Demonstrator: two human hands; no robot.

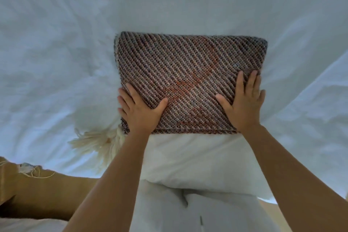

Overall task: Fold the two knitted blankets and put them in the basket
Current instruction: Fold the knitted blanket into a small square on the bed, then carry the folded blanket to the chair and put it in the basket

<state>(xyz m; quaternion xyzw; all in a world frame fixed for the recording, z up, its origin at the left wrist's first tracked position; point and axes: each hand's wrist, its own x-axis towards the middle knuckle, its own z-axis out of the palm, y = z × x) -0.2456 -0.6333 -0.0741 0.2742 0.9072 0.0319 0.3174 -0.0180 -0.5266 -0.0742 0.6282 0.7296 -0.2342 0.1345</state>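
A knitted blanket [188,73] in brown, grey and orange diagonal stripes lies folded into a thick rectangle on the white bed sheet [56,43]. My left hand [138,110] lies flat on its near left corner, fingers straight and spread, thumb pointing right. At the near right corner my right hand [244,102] presses down flat, its fingertips reaching the right edge. A cream tassel [96,141] sticks out from under the blanket's near left corner. No second blanket or basket is visible.
The wrinkled white sheet spreads all around the blanket. The bed's near edge runs below my forearms. A tan surface with loose cream threads [30,171] shows at the lower left. My white-clothed legs [169,209] are at the bottom centre.
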